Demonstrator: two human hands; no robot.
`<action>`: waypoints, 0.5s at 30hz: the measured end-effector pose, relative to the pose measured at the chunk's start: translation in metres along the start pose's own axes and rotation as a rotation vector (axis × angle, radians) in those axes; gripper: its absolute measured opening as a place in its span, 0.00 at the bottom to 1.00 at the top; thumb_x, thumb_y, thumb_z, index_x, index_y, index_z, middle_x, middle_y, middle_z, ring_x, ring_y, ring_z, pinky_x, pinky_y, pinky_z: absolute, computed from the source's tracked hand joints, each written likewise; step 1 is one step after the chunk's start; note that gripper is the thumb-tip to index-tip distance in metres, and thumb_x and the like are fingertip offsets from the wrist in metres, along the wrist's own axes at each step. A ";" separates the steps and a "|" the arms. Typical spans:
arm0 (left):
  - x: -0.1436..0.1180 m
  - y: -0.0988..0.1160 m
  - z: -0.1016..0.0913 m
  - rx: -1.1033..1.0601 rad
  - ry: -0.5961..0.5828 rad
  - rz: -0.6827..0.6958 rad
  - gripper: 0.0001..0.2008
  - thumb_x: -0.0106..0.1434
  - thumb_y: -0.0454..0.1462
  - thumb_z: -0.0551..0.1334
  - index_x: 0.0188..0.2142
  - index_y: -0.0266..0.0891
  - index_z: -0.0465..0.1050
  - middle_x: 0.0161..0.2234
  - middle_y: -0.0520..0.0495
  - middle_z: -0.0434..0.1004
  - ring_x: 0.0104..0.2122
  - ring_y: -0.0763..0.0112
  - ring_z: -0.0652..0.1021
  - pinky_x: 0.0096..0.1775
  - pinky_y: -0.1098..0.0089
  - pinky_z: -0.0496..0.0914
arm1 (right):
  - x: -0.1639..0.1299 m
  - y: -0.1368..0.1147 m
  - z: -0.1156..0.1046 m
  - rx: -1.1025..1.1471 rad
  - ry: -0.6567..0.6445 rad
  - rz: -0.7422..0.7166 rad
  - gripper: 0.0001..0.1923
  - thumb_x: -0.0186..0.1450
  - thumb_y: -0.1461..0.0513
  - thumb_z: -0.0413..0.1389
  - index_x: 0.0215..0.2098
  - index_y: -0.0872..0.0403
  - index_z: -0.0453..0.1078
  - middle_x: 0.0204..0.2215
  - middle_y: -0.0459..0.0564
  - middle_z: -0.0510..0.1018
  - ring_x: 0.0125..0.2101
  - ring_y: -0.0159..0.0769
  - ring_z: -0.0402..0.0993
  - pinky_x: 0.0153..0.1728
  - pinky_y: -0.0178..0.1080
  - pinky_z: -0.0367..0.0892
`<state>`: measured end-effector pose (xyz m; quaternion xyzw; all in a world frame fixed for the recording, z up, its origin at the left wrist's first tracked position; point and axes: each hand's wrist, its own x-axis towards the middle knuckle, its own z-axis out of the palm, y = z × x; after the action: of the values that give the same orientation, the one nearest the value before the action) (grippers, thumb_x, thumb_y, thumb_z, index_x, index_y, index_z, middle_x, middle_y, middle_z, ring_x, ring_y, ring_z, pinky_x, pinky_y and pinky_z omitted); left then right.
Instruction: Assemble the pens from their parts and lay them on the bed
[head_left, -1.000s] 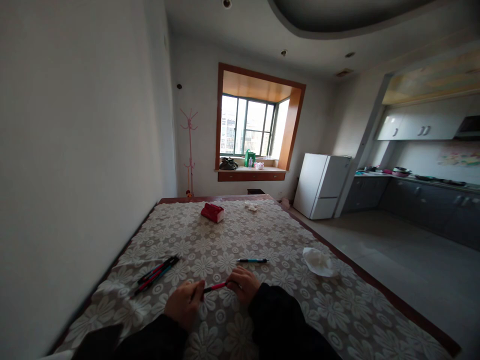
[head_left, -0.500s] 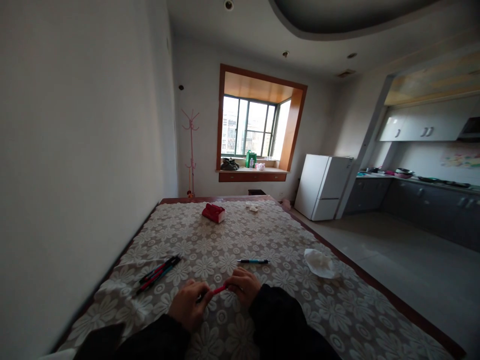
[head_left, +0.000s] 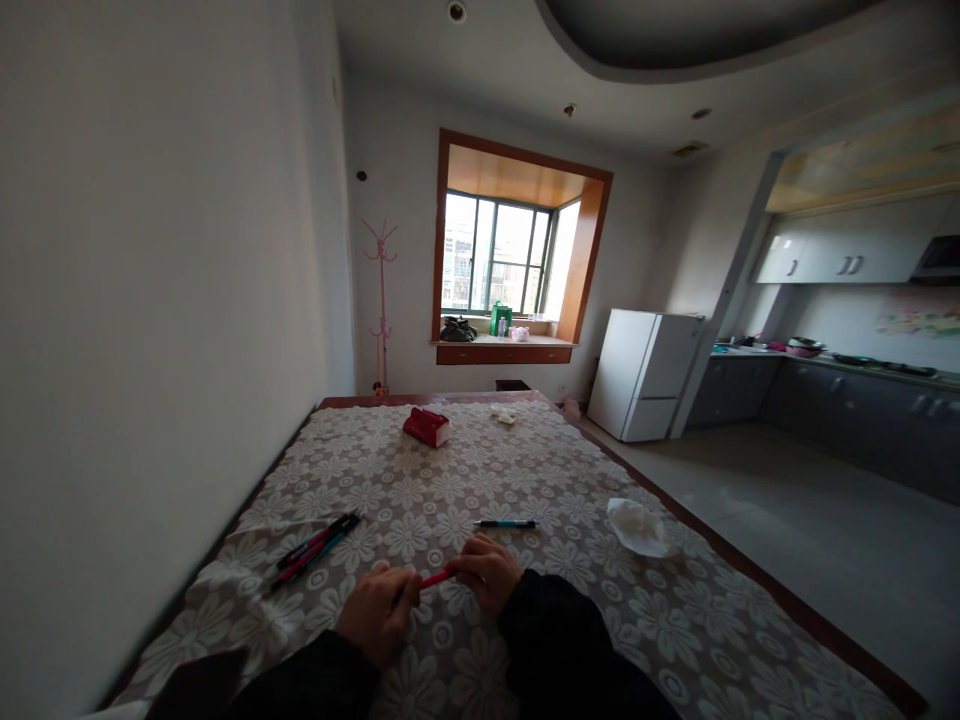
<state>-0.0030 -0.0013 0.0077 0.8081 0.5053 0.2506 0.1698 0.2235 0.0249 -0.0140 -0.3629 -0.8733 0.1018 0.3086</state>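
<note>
Between my two hands runs a slim red pen, its ends hidden in my fingers. My left hand is closed on its left end, low over the floral tablecloth. Pinched on the other end is my right hand. Just beyond the right hand lies a teal and black pen, flat on the cloth. A small bundle of red, black and teal pens rests to the left of my left hand.
A crumpled white tissue lies at the right, near the table edge. Farther back are a red tissue pack and a small white scrap. A wall borders the table's left side. A dark flat object sits at the lower left.
My left hand's fingers have shifted slightly on the red pen. The right hand and the things on the table stay where they were.
</note>
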 end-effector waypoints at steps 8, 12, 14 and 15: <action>0.000 -0.007 0.005 -0.073 0.034 -0.043 0.08 0.61 0.42 0.57 0.34 0.42 0.71 0.30 0.49 0.74 0.34 0.68 0.74 0.37 0.71 0.64 | 0.000 -0.001 -0.001 0.014 0.031 0.024 0.11 0.66 0.60 0.52 0.45 0.46 0.74 0.32 0.49 0.72 0.37 0.38 0.67 0.39 0.38 0.62; 0.000 -0.008 0.005 -0.012 0.024 -0.068 0.16 0.67 0.43 0.49 0.30 0.41 0.71 0.28 0.47 0.72 0.33 0.67 0.74 0.37 0.69 0.64 | 0.000 0.000 0.000 0.028 0.033 0.035 0.11 0.65 0.62 0.53 0.43 0.46 0.74 0.32 0.48 0.72 0.37 0.38 0.68 0.39 0.38 0.62; 0.000 -0.009 0.005 0.007 0.027 -0.078 0.17 0.67 0.43 0.47 0.30 0.41 0.71 0.28 0.47 0.72 0.33 0.66 0.74 0.37 0.69 0.64 | 0.001 0.000 0.001 0.034 0.049 0.044 0.10 0.64 0.63 0.54 0.42 0.47 0.74 0.33 0.48 0.72 0.37 0.37 0.68 0.39 0.37 0.62; 0.000 -0.010 0.005 0.006 0.030 -0.079 0.17 0.67 0.43 0.48 0.30 0.42 0.71 0.28 0.47 0.72 0.33 0.66 0.74 0.38 0.69 0.64 | 0.001 0.000 0.001 0.032 0.060 0.050 0.10 0.63 0.64 0.55 0.41 0.48 0.74 0.33 0.48 0.73 0.37 0.37 0.68 0.39 0.37 0.62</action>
<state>-0.0069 0.0028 -0.0018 0.7843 0.5398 0.2544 0.1697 0.2223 0.0253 -0.0143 -0.3823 -0.8527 0.1125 0.3377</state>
